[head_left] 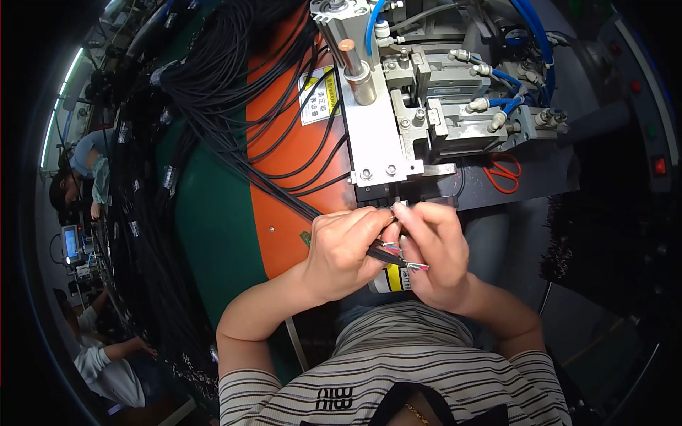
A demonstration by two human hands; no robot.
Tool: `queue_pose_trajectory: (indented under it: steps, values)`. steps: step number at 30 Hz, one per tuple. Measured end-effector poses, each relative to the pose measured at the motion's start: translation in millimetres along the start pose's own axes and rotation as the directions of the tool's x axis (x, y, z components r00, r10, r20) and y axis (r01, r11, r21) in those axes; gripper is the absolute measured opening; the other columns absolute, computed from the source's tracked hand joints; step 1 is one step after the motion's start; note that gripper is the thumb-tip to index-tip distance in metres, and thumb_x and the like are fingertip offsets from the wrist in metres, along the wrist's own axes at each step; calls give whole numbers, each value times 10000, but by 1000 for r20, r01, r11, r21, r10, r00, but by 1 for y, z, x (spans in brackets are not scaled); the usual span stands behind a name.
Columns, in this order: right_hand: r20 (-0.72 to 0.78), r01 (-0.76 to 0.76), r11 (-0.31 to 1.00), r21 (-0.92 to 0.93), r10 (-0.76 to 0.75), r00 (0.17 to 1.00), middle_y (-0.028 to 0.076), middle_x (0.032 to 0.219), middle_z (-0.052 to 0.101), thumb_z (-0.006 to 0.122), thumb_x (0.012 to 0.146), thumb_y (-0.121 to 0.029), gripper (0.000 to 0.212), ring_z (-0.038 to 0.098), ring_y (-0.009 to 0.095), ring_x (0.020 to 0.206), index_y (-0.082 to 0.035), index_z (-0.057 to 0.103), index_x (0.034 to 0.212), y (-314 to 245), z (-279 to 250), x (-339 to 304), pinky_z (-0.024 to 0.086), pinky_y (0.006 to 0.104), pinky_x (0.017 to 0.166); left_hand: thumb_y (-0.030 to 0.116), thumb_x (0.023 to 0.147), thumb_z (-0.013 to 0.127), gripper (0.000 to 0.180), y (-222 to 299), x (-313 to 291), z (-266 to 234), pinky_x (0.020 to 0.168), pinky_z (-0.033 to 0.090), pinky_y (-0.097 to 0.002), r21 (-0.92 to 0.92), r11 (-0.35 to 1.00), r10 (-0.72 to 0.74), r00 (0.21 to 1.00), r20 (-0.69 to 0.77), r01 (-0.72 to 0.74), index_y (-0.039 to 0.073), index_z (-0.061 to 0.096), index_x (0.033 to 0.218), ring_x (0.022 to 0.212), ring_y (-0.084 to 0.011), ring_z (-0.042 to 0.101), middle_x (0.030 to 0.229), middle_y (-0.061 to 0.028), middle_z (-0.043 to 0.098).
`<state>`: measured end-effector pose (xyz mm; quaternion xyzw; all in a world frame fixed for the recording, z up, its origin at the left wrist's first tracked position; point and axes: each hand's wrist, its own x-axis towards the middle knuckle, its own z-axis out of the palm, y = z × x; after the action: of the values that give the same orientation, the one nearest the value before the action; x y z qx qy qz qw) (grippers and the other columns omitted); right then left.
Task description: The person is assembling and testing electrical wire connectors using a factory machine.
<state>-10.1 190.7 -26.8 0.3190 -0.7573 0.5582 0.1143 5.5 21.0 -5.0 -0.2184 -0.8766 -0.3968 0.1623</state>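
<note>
Both my hands meet in front of a metal pneumatic fixture (pixel 380 121). My left hand (pixel 341 248) is closed around black cables (pixel 298 207) that run in from the upper left. Below its fingers, cable ends (pixel 383 253) stick out with thin coloured wires (pixel 418 266) bared at the tips. My right hand (pixel 437 245) is closed, thumb and forefinger pinched against the left fingertips at the fixture's near edge. A small piece seems to sit in that pinch, too covered to name.
A large bundle of black cables (pixel 220 64) lies over the orange surface (pixel 277 234) and green mat (pixel 206 220). Red-handled scissors (pixel 503 174) rest beside the fixture. Blue air hoses (pixel 543 42) curve over it. At far left, people (pixel 85 163) work along another bench.
</note>
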Motion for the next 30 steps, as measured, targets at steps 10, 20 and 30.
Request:
queue_pose_trajectory:
  steps: [10,20,30]
  values:
    - [416,-565,325,759,425,804,126,1007,630,570,954,-22,192,640,138,787,58,649,1109,21,-18,11,500,238,671,35,785,711,144,-1,0,-1,495,469,-340,-105,990,-96,995,26,98,-5,623,893,546,-268,599,675,-102,602]
    - [329,-507,575,643,390,860,114,938,648,606,906,32,124,639,110,674,43,683,1003,26,-18,14,470,191,529,14,851,658,64,-5,5,-14,543,495,-278,-346,882,-226,931,286,321,-17,643,904,582,-195,633,743,-108,660]
    - [327,77,914,-398,63,943,76,752,553,682,783,-77,96,604,223,571,-24,605,761,11,-27,30,470,326,495,31,649,708,404,5,-5,-3,547,490,-328,350,932,39,987,156,-92,-19,641,1044,638,-232,597,824,-91,606]
